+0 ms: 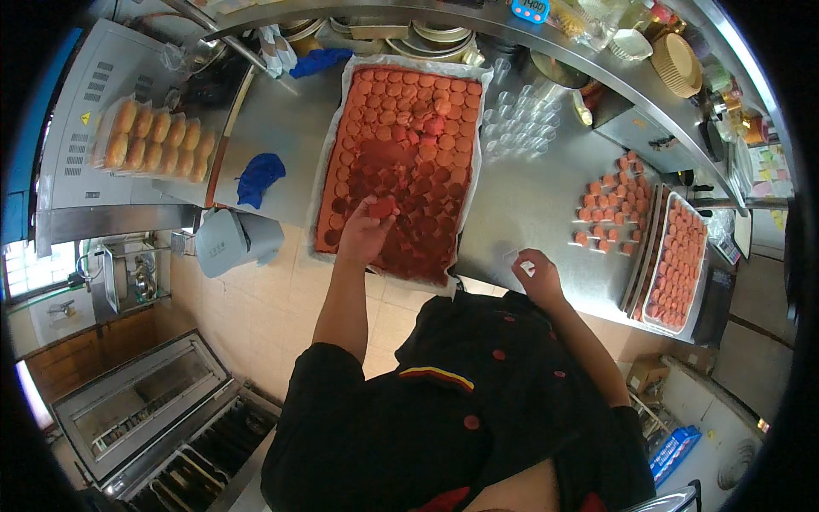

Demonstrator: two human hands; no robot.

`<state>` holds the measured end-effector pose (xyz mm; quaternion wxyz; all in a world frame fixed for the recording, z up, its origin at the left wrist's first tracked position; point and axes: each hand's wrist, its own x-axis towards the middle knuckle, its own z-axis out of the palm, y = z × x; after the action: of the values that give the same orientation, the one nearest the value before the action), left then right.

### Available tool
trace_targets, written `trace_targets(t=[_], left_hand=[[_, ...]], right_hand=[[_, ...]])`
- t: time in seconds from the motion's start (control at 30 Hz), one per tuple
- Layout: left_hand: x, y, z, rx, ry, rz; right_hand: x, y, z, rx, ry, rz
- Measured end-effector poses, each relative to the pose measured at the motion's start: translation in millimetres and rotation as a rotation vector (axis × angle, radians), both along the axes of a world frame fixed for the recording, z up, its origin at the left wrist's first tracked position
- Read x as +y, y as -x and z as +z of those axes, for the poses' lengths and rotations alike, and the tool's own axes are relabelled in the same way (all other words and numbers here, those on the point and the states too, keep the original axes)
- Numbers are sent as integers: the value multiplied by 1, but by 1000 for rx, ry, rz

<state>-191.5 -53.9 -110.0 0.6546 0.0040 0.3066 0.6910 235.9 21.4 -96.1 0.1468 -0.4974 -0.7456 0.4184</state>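
A large sheet of red sponge cake (392, 149) lies in a paper-lined tray, cut all over into small rounds. Many rounds are lifted out of its near and middle part, leaving dark round hollows. Over that near part, my left hand (365, 235) is closed on a red cake round (382, 207). To the right, at the table's front edge, my right hand (540, 277) is closed round a small clear plastic cup, mostly covered by the fingers. A small white patch shows at those fingers. Several loose rounds (428, 125) sit on top of the sheet.
Clear plastic cups (520, 119) stand grouped right of the cake. Farther right are filled red cups (610, 205) and a tray of more (678, 264). A blue cloth (260, 179), a grey bin (235, 241) and boxed buns (153, 141) are at left. A shelf (563, 47) overhangs the back.
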Motion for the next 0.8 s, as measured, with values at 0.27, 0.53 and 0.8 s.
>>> trace_targets(t=[0.27,0.53,0.8], left_hand=[[11,-13,0,332,201,-7],[20,-48,44,314,209,-10],[28,-82,72,539,241,-84]], right_hand=[[20,-14,-26,-294,-37,-82],[46,18,-23,-426,-429,27],[54,163,90,265,149,159]])
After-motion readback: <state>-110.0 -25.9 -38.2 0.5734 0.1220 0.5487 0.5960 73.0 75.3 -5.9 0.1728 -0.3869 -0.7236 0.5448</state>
